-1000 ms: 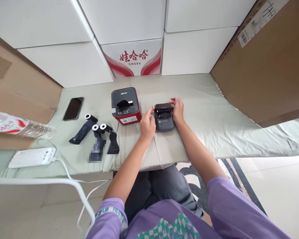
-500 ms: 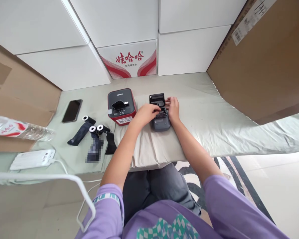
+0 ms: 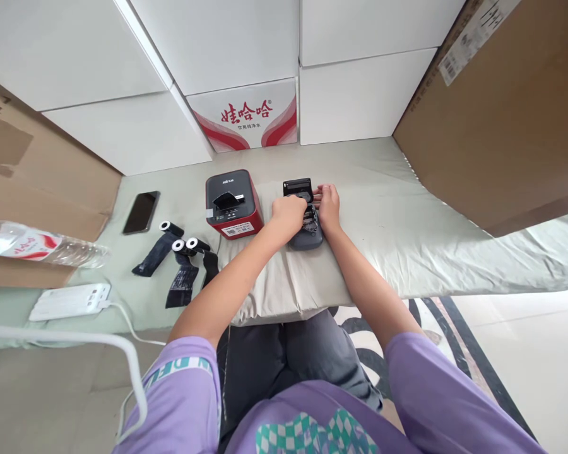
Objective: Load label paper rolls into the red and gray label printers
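Since the frame half a second back, the left hand [image 3: 289,213] has drawn in over the open bay of the small grey printer [image 3: 304,228], fingers curled down into it; whether they pinch anything cannot be told. Right hand [image 3: 328,205] sits as before, against the printer's right side, fingers bent and resting at the raised lid [image 3: 298,187], gripping nothing clearly. Printer stands mid-surface on the pale green cloth [image 3: 407,227], lid tipped up toward the far edge. Bay contents are hidden by the hands. Just left of it stands the red-and-grey printer [image 3: 233,203]. Three black ribbon rolls [image 3: 182,261] lie further left, with a phone [image 3: 141,212], a white power strip [image 3: 70,301] and a water bottle [image 3: 33,244] toward the left edge.
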Action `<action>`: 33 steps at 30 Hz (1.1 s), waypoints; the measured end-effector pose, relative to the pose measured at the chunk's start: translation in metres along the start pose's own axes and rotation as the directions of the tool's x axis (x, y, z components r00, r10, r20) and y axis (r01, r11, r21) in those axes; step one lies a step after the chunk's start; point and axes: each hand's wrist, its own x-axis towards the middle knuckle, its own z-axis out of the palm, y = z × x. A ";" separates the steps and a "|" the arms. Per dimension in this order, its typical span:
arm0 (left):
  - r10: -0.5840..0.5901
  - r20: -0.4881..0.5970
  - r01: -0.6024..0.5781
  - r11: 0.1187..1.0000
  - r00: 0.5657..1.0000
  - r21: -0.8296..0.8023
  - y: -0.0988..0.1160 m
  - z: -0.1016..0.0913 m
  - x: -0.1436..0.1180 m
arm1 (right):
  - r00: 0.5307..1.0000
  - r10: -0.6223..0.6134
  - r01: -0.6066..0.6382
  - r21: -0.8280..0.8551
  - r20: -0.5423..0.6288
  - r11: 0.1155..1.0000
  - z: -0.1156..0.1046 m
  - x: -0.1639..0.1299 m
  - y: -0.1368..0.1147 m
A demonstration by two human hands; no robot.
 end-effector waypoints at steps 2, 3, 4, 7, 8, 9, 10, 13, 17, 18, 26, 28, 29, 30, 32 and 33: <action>0.005 -0.019 -0.006 0.999 1.000 -0.040 -0.006 -0.002 -0.001 | 1.000 -0.001 0.001 -0.002 -0.004 1.000 0.000 0.001 0.000; 0.009 -0.048 -0.012 0.998 0.999 -0.066 -0.009 -0.005 -0.004 | 1.000 -0.002 0.002 -0.002 -0.007 1.000 0.000 0.001 0.001; 0.014 -0.097 -0.023 0.995 0.995 -0.099 -0.012 -0.008 -0.008 | 1.000 -0.006 0.006 -0.001 -0.010 1.000 0.001 0.001 0.001; 0.015 -0.305 -0.095 0.965 0.952 -0.246 -0.025 -0.022 -0.032 | 1.000 -0.017 0.017 0.005 -0.018 1.000 0.001 0.001 0.001; 0.002 -0.363 -0.122 0.943 0.932 -0.308 -0.031 -0.027 -0.044 | 1.000 -0.018 0.018 0.008 -0.020 1.000 0.001 0.001 0.001; -0.023 -0.402 -0.140 0.917 0.915 -0.373 -0.039 -0.031 -0.058 | 1.000 -0.016 0.017 0.010 -0.020 1.000 0.001 0.001 0.001; -0.061 -0.417 -0.142 0.888 0.907 -0.437 -0.047 -0.033 -0.074 | 1.000 -0.015 0.015 0.011 -0.017 1.000 0.001 0.001 0.001; -0.261 -0.381 0.007 0.832 0.887 -0.555 -0.074 -0.031 -0.120 | 1.000 -0.020 0.020 0.014 -0.008 1.000 0.001 0.001 0.002; -0.473 -0.242 0.302 0.804 0.847 -0.512 -0.102 -0.004 -0.151 | 0.999 -0.039 0.039 0.013 -0.007 0.999 0.001 0.004 0.005; -0.480 -0.217 0.336 0.810 0.850 -0.480 -0.105 0.006 -0.152 | 0.999 -0.042 0.042 0.015 -0.007 0.999 0.001 0.005 0.006; -0.432 -0.232 0.350 0.879 0.871 -0.325 -0.100 0.037 -0.153 | 0.999 -0.051 0.051 0.006 -0.010 0.999 0.001 0.006 0.007; -0.485 -0.322 0.384 0.862 0.813 -0.331 -0.112 0.026 -0.165 | 0.999 -0.049 0.049 0.005 -0.014 0.999 0.001 0.006 0.007; -0.528 -0.366 0.419 0.843 0.766 -0.338 -0.124 0.019 -0.171 | 0.999 -0.050 0.050 0.005 -0.015 0.999 0.001 0.006 0.007; -0.583 -0.399 0.470 0.810 0.708 -0.349 -0.137 0.014 -0.176 | 0.999 -0.051 0.051 0.007 -0.014 0.999 0.001 0.006 0.007; -0.665 -0.353 0.566 0.746 0.658 -0.350 -0.169 0.007 -0.184 | 0.999 -0.052 0.052 0.012 -0.012 0.999 0.001 0.007 0.007; -0.689 -0.274 0.601 0.722 0.671 -0.344 -0.185 0.007 -0.185 | 0.999 -0.050 0.050 0.017 -0.011 0.999 0.001 0.007 0.008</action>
